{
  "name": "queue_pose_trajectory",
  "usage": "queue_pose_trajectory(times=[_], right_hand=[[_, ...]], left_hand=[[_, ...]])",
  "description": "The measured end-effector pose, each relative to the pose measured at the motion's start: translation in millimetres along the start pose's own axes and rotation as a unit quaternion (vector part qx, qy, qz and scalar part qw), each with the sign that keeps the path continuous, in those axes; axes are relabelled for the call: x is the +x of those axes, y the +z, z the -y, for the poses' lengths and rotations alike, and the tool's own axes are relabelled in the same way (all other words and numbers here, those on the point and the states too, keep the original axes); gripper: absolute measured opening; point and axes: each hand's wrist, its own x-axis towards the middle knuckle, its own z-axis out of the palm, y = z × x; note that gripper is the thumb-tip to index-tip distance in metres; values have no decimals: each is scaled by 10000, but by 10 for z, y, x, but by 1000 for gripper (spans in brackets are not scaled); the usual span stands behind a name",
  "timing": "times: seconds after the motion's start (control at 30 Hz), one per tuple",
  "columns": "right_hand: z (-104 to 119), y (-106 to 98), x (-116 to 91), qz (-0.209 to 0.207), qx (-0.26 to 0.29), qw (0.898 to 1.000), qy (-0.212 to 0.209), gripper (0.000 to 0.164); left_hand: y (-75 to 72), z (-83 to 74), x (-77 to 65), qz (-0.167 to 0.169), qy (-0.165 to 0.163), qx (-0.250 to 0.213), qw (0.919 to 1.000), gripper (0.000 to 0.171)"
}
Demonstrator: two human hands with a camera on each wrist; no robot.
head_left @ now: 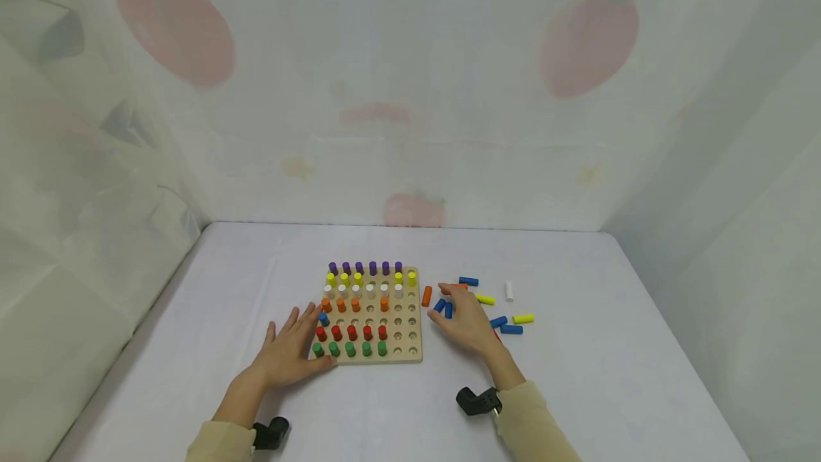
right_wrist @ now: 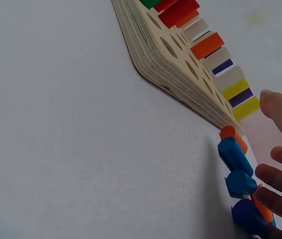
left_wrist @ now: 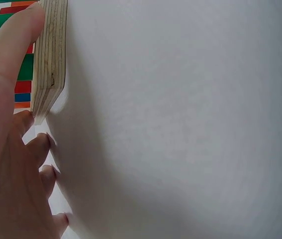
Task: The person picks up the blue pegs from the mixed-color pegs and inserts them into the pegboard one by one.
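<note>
A wooden pegboard [head_left: 410, 348] lies on the table with rows of coloured pegs standing in its holes: purple, yellow, white, orange, blue, red and green. At its front left corner my left hand [head_left: 285, 355] has its fingers spread, the thumb touching the front edge near the green pegs [head_left: 349, 349]. In the left wrist view the thumb [left_wrist: 19, 37] rests against the plywood side. My right hand [head_left: 467, 319] hovers with loosely bent fingers over loose pegs right of the board. Blue pegs [right_wrist: 235, 155] and an orange peg [head_left: 426, 296] lie close to its fingertips, with nothing visibly held.
More loose pegs lie farther right: a white peg [head_left: 509, 291], a yellow peg [head_left: 522, 319] and a blue peg [head_left: 511, 329]. A white cloth covers the table [head_left: 256, 262]. Patterned curtains [head_left: 410, 91] hang behind and at both sides.
</note>
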Motion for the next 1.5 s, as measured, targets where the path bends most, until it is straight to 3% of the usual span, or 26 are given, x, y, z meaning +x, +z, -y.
queue_pose_trajectory(times=[0.3,0.77,1.5], right_hand=[[-3,6,-43,-154,-568,9983,-13,59],[-39,103,-35,-477,-993,9939,35,52],[-27,189,-23,-736,-1316,9885,137,46]], left_hand=[[-5,-5,-7,16,-26,-49,10000,103],[9,13,9,17,-10,-87,10000,104],[14,11,8,8,-13,-37,10000,104]])
